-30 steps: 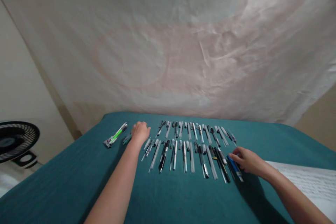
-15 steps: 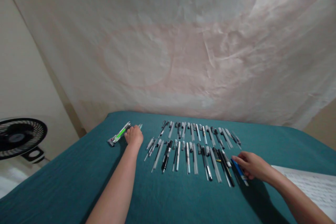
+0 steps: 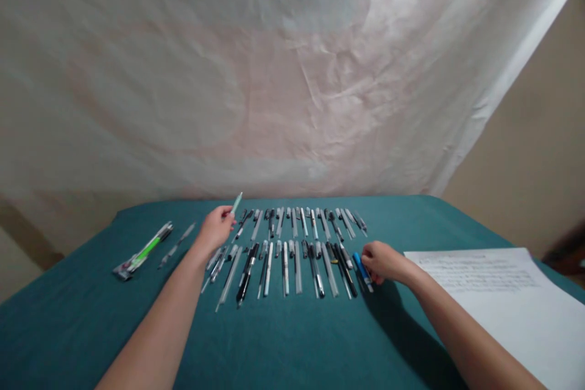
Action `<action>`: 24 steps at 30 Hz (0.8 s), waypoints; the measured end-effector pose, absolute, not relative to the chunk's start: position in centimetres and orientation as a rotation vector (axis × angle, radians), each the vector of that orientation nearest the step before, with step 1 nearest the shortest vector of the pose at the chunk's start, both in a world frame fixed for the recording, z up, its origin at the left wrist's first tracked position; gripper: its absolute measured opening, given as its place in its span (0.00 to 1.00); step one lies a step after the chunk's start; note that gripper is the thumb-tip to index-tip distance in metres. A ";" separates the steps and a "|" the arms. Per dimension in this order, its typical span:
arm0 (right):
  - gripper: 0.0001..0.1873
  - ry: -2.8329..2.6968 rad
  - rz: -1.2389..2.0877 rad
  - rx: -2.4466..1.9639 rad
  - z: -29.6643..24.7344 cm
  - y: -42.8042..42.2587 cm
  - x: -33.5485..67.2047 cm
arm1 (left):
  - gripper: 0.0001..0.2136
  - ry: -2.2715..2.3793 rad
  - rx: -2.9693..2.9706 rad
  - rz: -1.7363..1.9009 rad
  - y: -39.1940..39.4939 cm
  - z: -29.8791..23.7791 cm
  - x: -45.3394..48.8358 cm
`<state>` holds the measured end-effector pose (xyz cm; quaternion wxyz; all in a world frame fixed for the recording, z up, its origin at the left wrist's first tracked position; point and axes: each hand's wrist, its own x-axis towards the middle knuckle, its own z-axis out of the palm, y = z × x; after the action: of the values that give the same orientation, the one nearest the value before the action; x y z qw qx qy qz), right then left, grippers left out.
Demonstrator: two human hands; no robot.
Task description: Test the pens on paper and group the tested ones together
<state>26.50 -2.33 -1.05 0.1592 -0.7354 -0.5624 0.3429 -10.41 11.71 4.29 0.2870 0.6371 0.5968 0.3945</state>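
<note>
My left hand point(image 3: 216, 228) is closed around a light green pen point(image 3: 236, 202) and holds it up above the left end of the back row, tip pointing up and away. At the right end of the front row, my right hand point(image 3: 379, 262) has its fingers curled at a blue pen point(image 3: 362, 271), which is at the table; part of the grip is hidden. Just left of it lie a black pen point(image 3: 346, 271) and several clear and dark pens, laid out with caps and refills. A white pen point(image 3: 286, 268) lies mid-row.
A plastic packet with a green strip point(image 3: 148, 255) lies at the left, with a thin clear pen point(image 3: 177, 245) beside it. Handwritten paper point(image 3: 484, 280) covers the right side of the green cloth point(image 3: 283, 347). A pale sheet point(image 3: 274, 73) hangs behind the table.
My left hand has lifted the light green pen and moved right toward the back row. My right hand stays by the blue pen. The view has turned right, showing more of the paper.
</note>
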 end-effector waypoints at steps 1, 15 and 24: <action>0.09 -1.609 0.998 -2.092 -1.2 -2.3 26.5 | 0.16 1.492 1.669 1.050 11.0 4.4 -8.9; 0.15 -1.543 0.922 -1.876 2.0 -3.1 26.1 | 0.10 0.752 1.035 0.641 -1.9 2.0 5.3; 0.21 -1.314 1.093 -1.436 3.7 -4.4 20.8 | 0.15 0.622 0.929 0.684 -4.7 0.2 5.9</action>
<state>20.80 -4.42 3.66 0.4392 -0.5779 -0.5287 0.4401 5.88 -4.70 0.19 0.7928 0.4321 0.2891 0.3181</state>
